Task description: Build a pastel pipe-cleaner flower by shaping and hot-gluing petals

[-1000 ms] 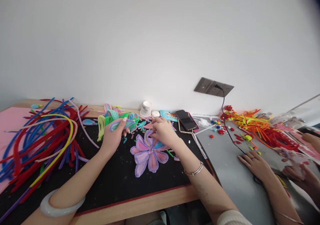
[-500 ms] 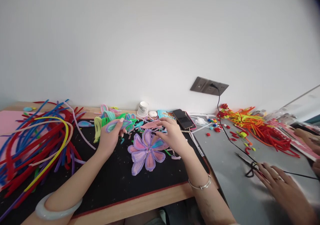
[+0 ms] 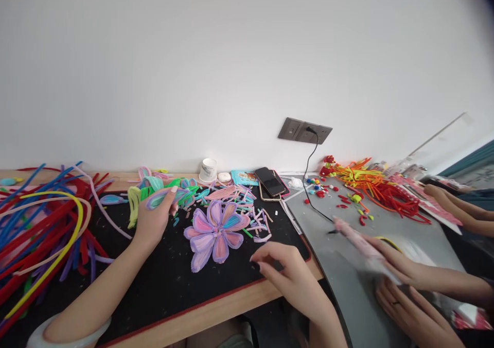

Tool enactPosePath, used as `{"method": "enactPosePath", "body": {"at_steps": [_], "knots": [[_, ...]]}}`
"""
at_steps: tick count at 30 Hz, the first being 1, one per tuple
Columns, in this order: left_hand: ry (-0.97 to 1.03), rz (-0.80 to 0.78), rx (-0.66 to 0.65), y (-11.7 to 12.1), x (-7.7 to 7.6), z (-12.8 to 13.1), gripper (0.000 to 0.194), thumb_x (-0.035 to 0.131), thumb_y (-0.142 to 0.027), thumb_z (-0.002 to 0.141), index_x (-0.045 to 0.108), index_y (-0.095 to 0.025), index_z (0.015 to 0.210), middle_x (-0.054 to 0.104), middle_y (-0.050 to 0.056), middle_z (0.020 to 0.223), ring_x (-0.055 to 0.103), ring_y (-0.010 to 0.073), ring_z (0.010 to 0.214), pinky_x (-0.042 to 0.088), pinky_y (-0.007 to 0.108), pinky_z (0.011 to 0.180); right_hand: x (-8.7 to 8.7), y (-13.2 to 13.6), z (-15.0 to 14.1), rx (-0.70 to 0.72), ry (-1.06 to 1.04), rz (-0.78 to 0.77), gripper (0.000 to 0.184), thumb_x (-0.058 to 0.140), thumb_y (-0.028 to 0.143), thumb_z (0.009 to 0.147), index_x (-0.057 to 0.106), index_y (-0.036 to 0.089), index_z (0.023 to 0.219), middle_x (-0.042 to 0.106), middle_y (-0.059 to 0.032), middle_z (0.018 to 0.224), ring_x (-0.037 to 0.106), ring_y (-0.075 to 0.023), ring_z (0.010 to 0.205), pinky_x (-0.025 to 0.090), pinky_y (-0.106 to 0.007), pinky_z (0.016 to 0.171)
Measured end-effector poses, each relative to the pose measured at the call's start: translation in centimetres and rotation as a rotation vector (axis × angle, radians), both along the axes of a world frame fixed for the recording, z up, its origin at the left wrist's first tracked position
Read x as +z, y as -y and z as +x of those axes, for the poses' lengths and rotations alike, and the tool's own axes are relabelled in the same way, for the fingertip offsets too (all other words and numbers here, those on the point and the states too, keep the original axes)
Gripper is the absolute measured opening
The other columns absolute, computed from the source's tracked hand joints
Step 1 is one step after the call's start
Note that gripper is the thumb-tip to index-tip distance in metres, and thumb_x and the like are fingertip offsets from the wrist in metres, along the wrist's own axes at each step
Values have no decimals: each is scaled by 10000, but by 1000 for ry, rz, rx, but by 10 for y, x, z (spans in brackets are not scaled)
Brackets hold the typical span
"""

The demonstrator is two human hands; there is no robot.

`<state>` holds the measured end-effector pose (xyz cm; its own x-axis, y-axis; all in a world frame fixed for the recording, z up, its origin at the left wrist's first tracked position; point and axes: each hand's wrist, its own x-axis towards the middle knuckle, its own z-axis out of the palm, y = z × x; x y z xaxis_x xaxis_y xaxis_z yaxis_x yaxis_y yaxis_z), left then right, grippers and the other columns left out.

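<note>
My left hand (image 3: 158, 216) pinches a pipe-cleaner petal (image 3: 158, 198) in teal, blue and purple above the mat's back left. My right hand (image 3: 291, 273) hovers over the front right of the black mat (image 3: 154, 286). Its fingers are curled, thumb and forefinger slightly apart, and I see nothing between them. Between both hands lies a large pipe-cleaner flower (image 3: 216, 235) of purple and pink petals, one with a blue middle. A loose blue petal (image 3: 111, 199) rests left of my left hand.
Long pipe cleaners (image 3: 50, 224) heap at left. Cut pieces (image 3: 247, 198), a paper cup (image 3: 208, 170) and phones (image 3: 270, 181) sit behind the flower. At right, a co-worker's hands (image 3: 405, 291) hold a blurred pink tool (image 3: 358, 240); a black cord (image 3: 309, 162) runs to the socket.
My right hand has drawn back from the cut pieces toward the front right. My left hand still holds the petal. The view has turned slightly right; the co-worker's hands now hold the pink tool.
</note>
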<state>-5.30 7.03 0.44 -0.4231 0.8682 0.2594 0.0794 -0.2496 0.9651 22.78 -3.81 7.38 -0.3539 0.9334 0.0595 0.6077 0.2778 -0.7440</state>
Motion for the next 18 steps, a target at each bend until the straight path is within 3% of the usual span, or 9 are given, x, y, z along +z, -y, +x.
{"method": "enactPosePath", "body": {"at_steps": [3, 5, 8, 9, 10, 13, 18], "knots": [[-2, 1, 11, 0, 0, 0, 398, 614, -424, 817, 483, -204, 512, 466, -42, 465, 418, 132, 467, 332, 296, 507, 15, 22, 16, 24, 63, -8, 128, 588, 173, 817, 690, 241, 855, 698, -4, 802, 641, -156, 727, 484, -235, 660], [-2, -2, 11, 0, 0, 0, 400, 618, -426, 815, 483, -204, 510, 464, -44, 464, 417, 132, 469, 334, 294, 509, 24, 32, 42, -71, 94, 102, 106, 579, 258, 831, 684, 247, 830, 708, -21, 790, 656, -175, 718, 506, -260, 674], [9, -5, 14, 0, -2, 0, 390, 614, -430, 820, 498, -204, 524, 466, -40, 469, 420, 134, 478, 335, 295, 511, 26, 28, 102, -484, 234, 363, 216, 530, 373, 830, 669, 238, 926, 716, -92, 935, 672, -247, 827, 523, -347, 728], [13, -6, 13, 0, -2, 0, 388, 611, -428, 823, 498, -204, 526, 467, -39, 471, 421, 134, 480, 337, 295, 509, 23, 22, 122, -615, 328, 388, 261, 510, 381, 820, 656, 225, 971, 711, -114, 966, 670, -273, 853, 520, -382, 738], [16, -7, 8, 0, -2, 0, 387, 610, -423, 824, 497, -203, 527, 471, -37, 475, 423, 133, 480, 341, 295, 507, 19, 14, 141, -652, 455, 347, 284, 501, 362, 801, 652, 211, 990, 709, -129, 970, 663, -299, 889, 513, -413, 756], [24, -7, -10, 1, 0, 0, 341, 611, -411, 824, 521, -207, 567, 480, -41, 489, 427, 128, 476, 352, 287, 502, -1, -11, 178, -537, 614, 263, 338, 478, 240, 718, 666, 194, 996, 706, -132, 1018, 643, -305, 976, 478, -439, 859], [33, 7, -24, 2, 1, 0, 322, 597, -423, 836, 532, -213, 601, 468, -47, 486, 421, 124, 473, 345, 284, 499, -35, -33, 193, -440, 942, 194, 480, 444, 104, 658, 650, 174, 1086, 682, -128, 1102, 555, -327, 1148, 348, -525, 982]]}}
